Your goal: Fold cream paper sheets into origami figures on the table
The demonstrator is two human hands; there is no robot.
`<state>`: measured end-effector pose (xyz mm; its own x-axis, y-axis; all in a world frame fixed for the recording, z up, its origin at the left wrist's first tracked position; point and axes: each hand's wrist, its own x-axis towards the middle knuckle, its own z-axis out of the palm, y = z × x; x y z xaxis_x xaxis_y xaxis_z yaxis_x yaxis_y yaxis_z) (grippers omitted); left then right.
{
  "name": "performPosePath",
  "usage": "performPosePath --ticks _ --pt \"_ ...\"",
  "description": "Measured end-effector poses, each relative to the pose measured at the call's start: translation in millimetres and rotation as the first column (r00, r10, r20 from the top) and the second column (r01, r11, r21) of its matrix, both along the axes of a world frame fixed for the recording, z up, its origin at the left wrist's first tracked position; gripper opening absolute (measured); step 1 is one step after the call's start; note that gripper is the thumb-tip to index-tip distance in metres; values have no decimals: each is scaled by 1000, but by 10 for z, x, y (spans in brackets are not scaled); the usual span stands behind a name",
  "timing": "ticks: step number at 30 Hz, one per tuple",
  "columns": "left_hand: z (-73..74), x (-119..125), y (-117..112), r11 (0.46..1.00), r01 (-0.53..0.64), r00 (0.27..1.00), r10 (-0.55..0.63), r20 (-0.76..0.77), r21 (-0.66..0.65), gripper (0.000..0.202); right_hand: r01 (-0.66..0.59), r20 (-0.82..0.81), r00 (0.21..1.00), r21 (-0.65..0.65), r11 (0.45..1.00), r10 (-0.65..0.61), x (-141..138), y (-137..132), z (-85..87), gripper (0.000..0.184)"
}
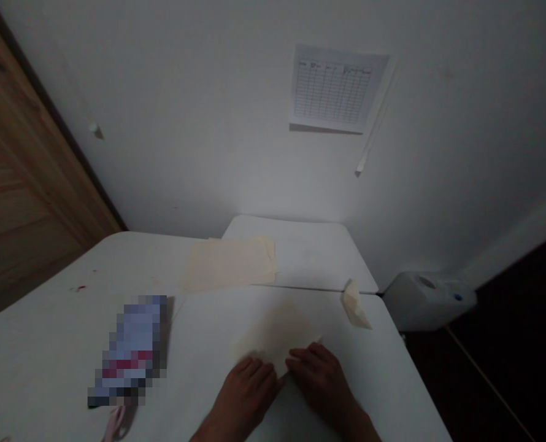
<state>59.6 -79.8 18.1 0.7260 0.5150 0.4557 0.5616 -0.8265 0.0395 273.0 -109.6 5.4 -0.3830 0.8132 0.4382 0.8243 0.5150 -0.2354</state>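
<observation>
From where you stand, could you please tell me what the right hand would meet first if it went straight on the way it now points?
It would most likely meet the cream sheet of paper first. The right hand points up and to the left, and its fingertips seem already at the sheet's edge, though the dim view leaves contact unclear.

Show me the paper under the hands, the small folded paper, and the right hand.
paper under the hands (pixel 275 334), head view, its middle
small folded paper (pixel 353 305), head view, its middle
right hand (pixel 316 380), head view, its back
</observation>
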Motion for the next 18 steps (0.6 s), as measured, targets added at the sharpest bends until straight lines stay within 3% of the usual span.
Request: performPosePath --ticks 3,6,10,13,18 --pt "-7 -63 6 999 22 1000 -22 8 -43 15 -42 -84 996 -38 998 39 19 32 5 25" --pt "-2 -267 75 995 76 996 -79 -32 -63 41 -37 -167 986 -68 997 25 44 53 20 25" --pt "-8 -544 171 985 34 996 -47 -74 -168 62 -43 -255 967 -123 992 10 53 69 44 24" --pt "-45 -625 190 984 12 995 -29 -92 -175 59 -51 -254 967 -118 992 20 75 71 46 22" --pt "-71 -567 139 998 21 999 -22 -26 -59 46 -9 -159 987 -45 999 2 153 38 4 21"
